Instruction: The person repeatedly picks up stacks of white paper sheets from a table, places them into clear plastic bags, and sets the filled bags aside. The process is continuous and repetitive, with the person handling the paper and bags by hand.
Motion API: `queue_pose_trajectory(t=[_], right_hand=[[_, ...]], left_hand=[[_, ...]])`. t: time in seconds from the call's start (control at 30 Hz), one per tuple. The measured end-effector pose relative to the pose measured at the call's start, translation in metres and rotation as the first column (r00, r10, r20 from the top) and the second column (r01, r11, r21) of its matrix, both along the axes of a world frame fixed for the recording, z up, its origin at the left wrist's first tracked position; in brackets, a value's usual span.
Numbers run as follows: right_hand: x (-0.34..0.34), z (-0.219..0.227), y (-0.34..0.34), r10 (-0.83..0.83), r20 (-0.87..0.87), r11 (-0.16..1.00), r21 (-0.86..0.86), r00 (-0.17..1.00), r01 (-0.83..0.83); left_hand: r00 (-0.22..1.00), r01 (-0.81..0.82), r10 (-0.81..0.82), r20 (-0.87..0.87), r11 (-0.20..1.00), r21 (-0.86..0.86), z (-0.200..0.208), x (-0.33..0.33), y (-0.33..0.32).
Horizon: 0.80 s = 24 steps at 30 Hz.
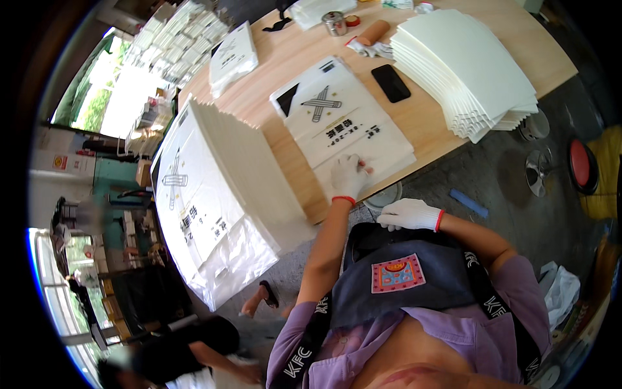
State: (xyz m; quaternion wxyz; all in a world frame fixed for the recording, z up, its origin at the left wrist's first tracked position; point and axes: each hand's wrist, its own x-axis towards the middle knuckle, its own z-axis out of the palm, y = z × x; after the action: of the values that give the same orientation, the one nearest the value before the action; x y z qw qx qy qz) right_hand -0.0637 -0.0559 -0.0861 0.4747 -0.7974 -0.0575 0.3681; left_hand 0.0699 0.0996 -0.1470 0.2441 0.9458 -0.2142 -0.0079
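My left hand (348, 177), in a white knit glove with a red cuff, is on the near end of a flat stack of printed clear plastic bags (346, 123). Its fingers are curled together, bare fingertips showing, and what lies between them is too small to make out. My right hand (411, 215), gloved the same way, rests palm down against my dark apron (427, 259) in front of the table edge, fingers extended and holding nothing. Left of the bags stands a tall stack of white sheets (259, 175), its top covered by a printed plastic bag (194, 194).
A fanned stack of white boards (460, 65) takes up the table's right. Beyond the bags lie a black phone (391, 83), a brown roll (374, 32) with gloves, and a metal tin (334, 23). More bags (233, 57) lie far left. A person (188, 350) bends at lower left.
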Motion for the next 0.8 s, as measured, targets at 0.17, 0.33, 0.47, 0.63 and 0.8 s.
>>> queue_pose_trajectory(t=[0.17,0.33,0.47,0.63,0.8], right_hand=[[0.009,-0.029,-0.015,-0.247,-0.057,0.932,0.260,0.967,0.253],[0.075,-0.073,-0.016,-0.596,0.168,0.802,0.164,0.785,0.574],[0.127,-0.052,-0.009,-0.638,0.015,0.735,0.308,0.770,0.604],[0.100,-0.098,-0.073,-0.337,0.516,0.816,-0.258,0.788,0.518],[0.088,0.025,-0.046,-0.454,0.167,0.886,-0.020,0.875,0.463]], left_hand=[[0.991,0.070,-0.068,-0.118,0.998,0.009,-0.015,0.032,0.006],[0.995,0.081,-0.087,-0.049,0.991,-0.107,0.006,0.039,-0.002],[0.956,-0.079,-0.058,-0.287,0.893,-0.443,-0.005,0.060,0.006],[0.919,-0.292,-0.200,-0.339,0.231,-0.928,0.100,0.057,-0.015],[0.900,-0.254,-0.162,-0.405,0.560,-0.789,0.094,0.049,-0.024]])
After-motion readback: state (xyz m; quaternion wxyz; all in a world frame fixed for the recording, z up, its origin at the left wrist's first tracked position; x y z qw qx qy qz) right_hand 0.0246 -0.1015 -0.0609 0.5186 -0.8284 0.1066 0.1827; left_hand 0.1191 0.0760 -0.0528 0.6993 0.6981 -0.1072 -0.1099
